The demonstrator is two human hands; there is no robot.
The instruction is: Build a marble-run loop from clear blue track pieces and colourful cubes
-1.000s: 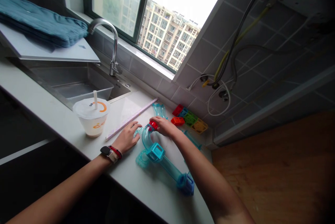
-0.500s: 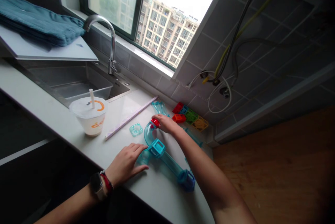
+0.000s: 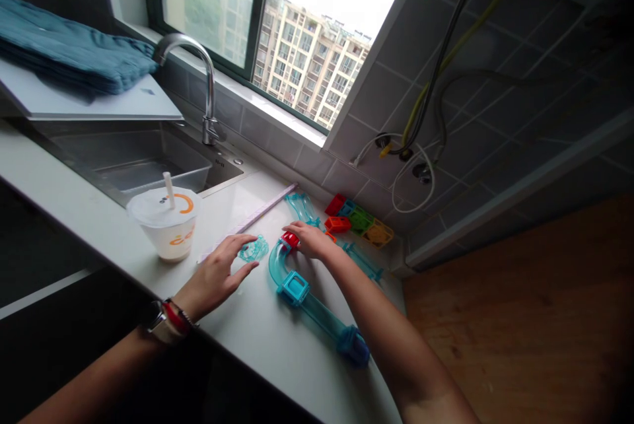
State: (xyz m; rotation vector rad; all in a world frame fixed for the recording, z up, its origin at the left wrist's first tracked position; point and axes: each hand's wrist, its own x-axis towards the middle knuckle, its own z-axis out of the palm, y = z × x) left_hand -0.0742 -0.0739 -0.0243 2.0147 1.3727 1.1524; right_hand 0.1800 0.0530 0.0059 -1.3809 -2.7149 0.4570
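Note:
My right hand (image 3: 310,240) is closed around a red connector block (image 3: 289,240) at the upper end of a curved clear-blue tube (image 3: 278,267). From that curve, a teal cube connector (image 3: 296,286) leads into a straight clear-blue tube (image 3: 321,316). A dark blue block (image 3: 354,346) ends the run near the counter's edge. My left hand (image 3: 218,273) has its thumb and fingers apart beside a flat clear-teal square piece (image 3: 253,249). Its fingertips reach the piece's near side; whether they touch I cannot tell. Part of the red block is hidden by my right fingers.
Behind my right hand lie more clear-blue tubes (image 3: 301,207), a loose red block (image 3: 337,224) and a row of coloured blocks (image 3: 364,220). A lidded drink cup (image 3: 168,229) with a straw, a thin pale stick (image 3: 262,211) and a sink (image 3: 123,153) are to the left.
My left hand has left the joined tubes near the teal cube and moved left and up to the flat square piece. My right hand stays on the red connector block.

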